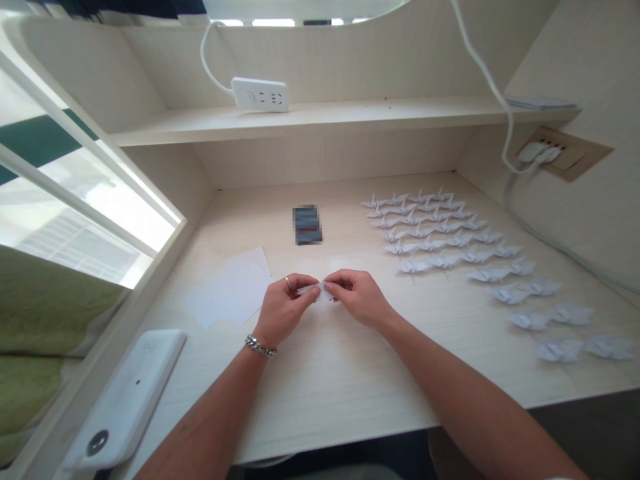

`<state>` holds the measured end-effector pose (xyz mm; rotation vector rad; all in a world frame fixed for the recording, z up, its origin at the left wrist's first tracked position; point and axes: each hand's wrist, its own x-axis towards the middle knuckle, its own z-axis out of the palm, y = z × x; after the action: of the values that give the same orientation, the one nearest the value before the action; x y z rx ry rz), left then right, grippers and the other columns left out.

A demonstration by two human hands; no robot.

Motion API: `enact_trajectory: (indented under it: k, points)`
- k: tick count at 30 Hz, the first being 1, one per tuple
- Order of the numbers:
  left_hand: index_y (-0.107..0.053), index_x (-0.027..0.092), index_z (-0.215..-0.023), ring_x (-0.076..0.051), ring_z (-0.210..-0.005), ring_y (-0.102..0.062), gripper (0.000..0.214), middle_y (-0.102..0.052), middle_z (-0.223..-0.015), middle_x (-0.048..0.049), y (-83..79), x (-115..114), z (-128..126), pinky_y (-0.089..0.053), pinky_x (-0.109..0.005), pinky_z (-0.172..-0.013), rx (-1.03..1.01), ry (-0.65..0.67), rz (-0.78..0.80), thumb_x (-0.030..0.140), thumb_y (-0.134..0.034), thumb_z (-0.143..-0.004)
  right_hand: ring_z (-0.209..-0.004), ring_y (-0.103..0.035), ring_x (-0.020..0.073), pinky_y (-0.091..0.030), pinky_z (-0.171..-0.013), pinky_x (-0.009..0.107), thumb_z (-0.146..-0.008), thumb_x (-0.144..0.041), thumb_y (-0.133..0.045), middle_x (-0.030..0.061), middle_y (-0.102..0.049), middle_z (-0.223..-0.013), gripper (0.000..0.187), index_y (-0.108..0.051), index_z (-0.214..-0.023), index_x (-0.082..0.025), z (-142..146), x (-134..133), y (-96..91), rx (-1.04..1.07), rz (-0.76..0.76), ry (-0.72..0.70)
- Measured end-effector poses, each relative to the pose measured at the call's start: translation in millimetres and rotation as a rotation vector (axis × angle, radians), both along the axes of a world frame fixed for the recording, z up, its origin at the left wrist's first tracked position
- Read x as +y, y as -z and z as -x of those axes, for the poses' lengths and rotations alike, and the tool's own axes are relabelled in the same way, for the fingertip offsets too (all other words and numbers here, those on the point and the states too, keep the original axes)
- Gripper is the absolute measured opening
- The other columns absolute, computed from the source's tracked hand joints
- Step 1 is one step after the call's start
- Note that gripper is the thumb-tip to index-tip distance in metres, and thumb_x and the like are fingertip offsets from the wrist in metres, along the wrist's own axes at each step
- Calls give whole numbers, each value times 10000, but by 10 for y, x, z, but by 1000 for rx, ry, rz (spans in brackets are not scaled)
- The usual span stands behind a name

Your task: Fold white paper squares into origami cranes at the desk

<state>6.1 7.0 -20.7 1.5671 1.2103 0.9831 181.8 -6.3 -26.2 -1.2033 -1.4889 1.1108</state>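
Between my two hands, just above the desk's middle, is a small piece of folded white paper [323, 287]. My left hand [287, 303], with a ring and a chain bracelet, pinches its left side. On its right side, the thumb and fingers of my right hand [357, 293] are closed. Much of the paper is covered by my fingertips, so its exact shape is hidden. Loose white paper sheets [230, 287] lie flat to the left of my left hand. Several rows of folded white paper cranes [435, 230] stand to the right, beyond my right hand.
A dark, blurred-out phone-sized object [307, 225] lies behind my hands. At the front left is a long white device [130, 400] with a round knob. A power strip [260, 95] rests on the shelf [325, 119]. Cables run from the wall socket [565, 153] on the right.
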Motion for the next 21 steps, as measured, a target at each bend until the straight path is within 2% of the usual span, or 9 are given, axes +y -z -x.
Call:
enact_trajectory:
  k: [6, 14, 21]
  points:
    - [-708, 142, -843, -173, -713, -658, 241, -726, -803, -67, 16, 10, 7, -514, -273, -650, -25, 31, 23, 346, -734, -717, -727, -655, 165, -518, -677, 286, -752, -275, -683, 54, -719, -797, 164, -717, -853, -150, 20, -5, 4, 140, 64, -31]
    - [-702, 145, -761, -144, -638, -639, 137, -710, -705, -30, -86, -10, -16, -505, -252, -623, -118, 46, 117, 237, -743, -668, -623, -641, 139, -510, -597, 258, -686, -186, -708, 26, -700, -679, 101, -721, -776, -145, 36, 0, 8, 216, 120, -9]
    - [-714, 155, -703, -129, -615, -607, 43, -690, -648, -11, -119, -27, -13, -475, -230, -592, -100, 16, 57, 181, -715, -669, -568, -628, 129, -530, -576, 268, -623, -207, -754, 4, -682, -618, 116, -730, -724, -154, 63, -16, -49, 365, 206, 3]
